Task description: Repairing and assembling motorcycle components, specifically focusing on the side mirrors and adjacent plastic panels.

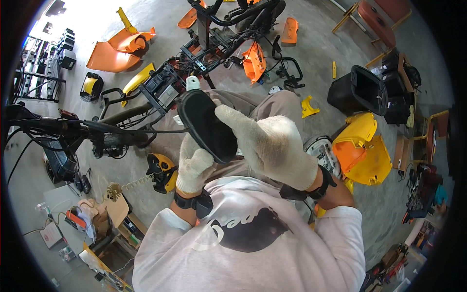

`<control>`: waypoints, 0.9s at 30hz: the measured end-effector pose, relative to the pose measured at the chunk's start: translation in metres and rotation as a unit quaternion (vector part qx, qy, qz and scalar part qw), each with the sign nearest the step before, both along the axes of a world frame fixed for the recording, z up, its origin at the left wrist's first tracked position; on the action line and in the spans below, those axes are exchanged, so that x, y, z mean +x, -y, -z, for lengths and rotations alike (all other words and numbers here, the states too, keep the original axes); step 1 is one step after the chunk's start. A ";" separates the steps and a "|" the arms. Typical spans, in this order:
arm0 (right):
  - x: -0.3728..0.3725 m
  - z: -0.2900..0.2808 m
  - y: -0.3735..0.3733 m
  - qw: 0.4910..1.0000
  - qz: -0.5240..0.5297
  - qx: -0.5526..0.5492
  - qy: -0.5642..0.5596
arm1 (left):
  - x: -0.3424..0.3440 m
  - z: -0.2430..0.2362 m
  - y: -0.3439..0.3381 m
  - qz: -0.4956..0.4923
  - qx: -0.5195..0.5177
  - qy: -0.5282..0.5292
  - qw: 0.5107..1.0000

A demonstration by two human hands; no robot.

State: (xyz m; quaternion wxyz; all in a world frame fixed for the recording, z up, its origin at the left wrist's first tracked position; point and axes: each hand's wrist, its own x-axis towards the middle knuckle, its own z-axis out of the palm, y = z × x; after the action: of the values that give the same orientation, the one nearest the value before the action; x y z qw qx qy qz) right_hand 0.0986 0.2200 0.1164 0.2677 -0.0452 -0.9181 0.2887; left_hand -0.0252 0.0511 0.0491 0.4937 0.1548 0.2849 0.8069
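Note:
A black oval pad [208, 126] with a raised rim is held up in front of my lap. It looks like a vehicle part, but I cannot tell its exact kind. My left hand [193, 167], in a whitish knit glove, grips its lower left side, with some fingers hidden behind it. My right hand [265, 141], gloved alike, closes on its right edge, the thumb side near the top. A white tab [192, 82] shows just beyond the pad's upper end. Past it lies a stripped scooter frame [165, 90] with exposed wiring.
Orange panels [114, 54] and a yellow strip [138, 82] lie on the concrete floor ahead. A yellow-black part [163, 173] sits at left. Yellow-orange covers [365, 151] and a black bin [357, 90] stand at right. A cluttered table [73, 224] is at lower left, chairs [374, 22] at far right.

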 end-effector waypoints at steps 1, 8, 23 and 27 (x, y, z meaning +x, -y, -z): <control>0.000 0.000 0.000 1.000 0.000 0.000 0.000 | 0.002 0.000 0.000 0.005 -0.016 -0.006 1.000; 0.001 -0.012 -0.001 0.999 0.015 0.030 0.023 | 0.002 -0.009 -0.002 -0.024 -0.033 0.021 0.999; 0.006 0.004 0.001 0.998 -0.005 -0.061 -0.025 | 0.003 -0.013 -0.011 -0.040 -0.035 -0.045 0.998; 0.005 0.001 0.003 0.998 0.030 -0.038 -0.030 | 0.000 -0.018 -0.012 -0.009 -0.034 -0.038 0.999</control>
State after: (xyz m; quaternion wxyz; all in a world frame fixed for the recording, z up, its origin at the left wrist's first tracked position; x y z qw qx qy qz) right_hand 0.1040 0.2170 0.1159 0.3013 -0.0742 -0.8965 0.3162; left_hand -0.0256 0.0629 0.0676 0.4798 0.1660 0.3323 0.7949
